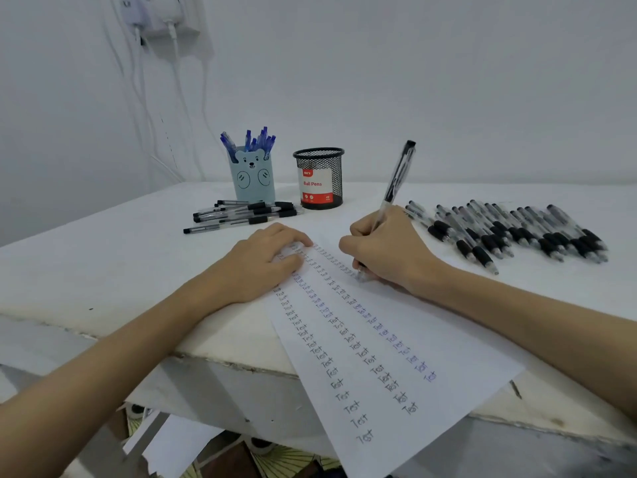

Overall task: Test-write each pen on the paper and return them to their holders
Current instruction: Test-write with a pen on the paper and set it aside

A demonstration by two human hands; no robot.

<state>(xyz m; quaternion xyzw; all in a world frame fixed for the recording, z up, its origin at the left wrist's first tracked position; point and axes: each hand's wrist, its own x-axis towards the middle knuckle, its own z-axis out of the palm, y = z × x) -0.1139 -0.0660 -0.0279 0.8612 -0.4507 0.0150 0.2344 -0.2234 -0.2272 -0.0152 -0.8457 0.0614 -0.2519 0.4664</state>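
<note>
White wall behind a white tabletop [103, 257]. A black pen [396, 181] is gripped in the right hand [389, 250], tip on the paper [396, 339] overhanging the near edge; the left hand [265, 260] lies flat, pinning it. Test-writing seems underway; next, the mesh holder [320, 177] near the far edge likely receives it.

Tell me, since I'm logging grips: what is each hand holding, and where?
Right hand grips a black pen low on its barrel, near the tip. Left hand holds nothing.

The right hand [389, 250] grips a pen [396, 181], tip on the paper [396, 339]. The left hand [265, 260] presses the paper flat.
</note>
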